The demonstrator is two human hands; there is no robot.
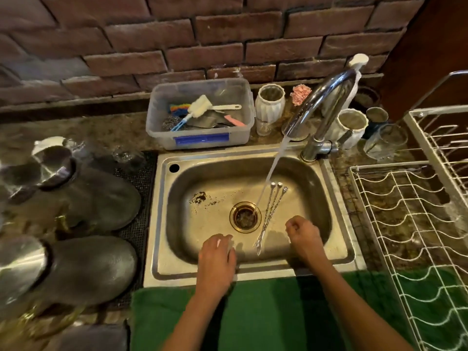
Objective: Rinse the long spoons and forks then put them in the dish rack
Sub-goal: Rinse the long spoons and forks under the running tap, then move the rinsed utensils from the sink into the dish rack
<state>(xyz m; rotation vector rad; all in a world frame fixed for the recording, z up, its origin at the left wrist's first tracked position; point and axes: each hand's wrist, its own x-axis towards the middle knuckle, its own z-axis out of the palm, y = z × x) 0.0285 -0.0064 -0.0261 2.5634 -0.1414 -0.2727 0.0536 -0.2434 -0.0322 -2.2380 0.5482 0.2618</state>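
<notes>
A few long thin metal spoons and forks (271, 211) lie together on the bottom of the steel sink (162, 224), right of the drain (245, 217). Water runs from the curved tap (316, 102) down to the drain. My left hand (217, 254) hovers over the sink's front edge, fingers loosely together, holding nothing. Just right of the cutlery's near ends, my right hand (304, 236) is curled into a loose fist, with nothing seen in it. The white wire dish rack (415, 224) stands to the right of the sink.
A clear plastic tub (200, 138) with brushes and scourers sits behind the sink. White ribbed cups (269, 102) and glasses (385, 140) stand by the tap. Upturned metal pots (96, 196) fill the left counter. A green towel (266, 312) lies along the front edge.
</notes>
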